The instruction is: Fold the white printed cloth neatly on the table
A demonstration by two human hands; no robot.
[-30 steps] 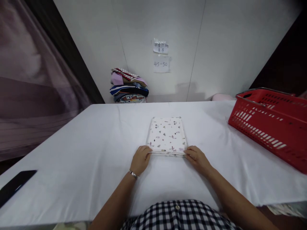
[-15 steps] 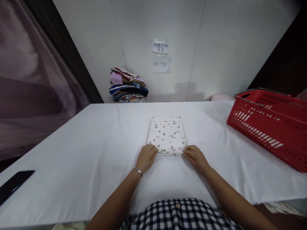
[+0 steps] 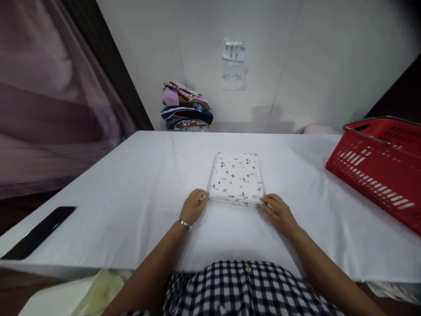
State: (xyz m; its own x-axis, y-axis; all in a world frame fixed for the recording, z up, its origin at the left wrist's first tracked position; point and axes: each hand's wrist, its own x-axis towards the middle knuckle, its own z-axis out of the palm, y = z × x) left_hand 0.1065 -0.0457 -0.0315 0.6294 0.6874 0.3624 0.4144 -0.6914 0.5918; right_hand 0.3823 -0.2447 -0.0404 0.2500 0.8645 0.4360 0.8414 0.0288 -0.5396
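Observation:
A folded white cloth (image 3: 235,177) with small printed motifs lies flat in the middle of the table, its layered edge facing me. At its near left corner, my left hand (image 3: 194,206) has thumb and fingertips closed on the edge; a bracelet is on that wrist. My right hand (image 3: 279,213) pinches the near right corner between thumb and fingers. The cloth's underside is hidden.
The table (image 3: 141,175) has a white cover. A red plastic basket (image 3: 371,175) with metal handles stands at the right. A black phone (image 3: 39,232) lies at the left edge. Folded fabrics (image 3: 187,107) are stacked beyond the far edge, by a wall with paper signs (image 3: 233,77).
The view has shifted, so the scene sits farther right and higher. My left hand has moved slightly outward from on top of the cloth's corner to its edge. The cloth remains folded.

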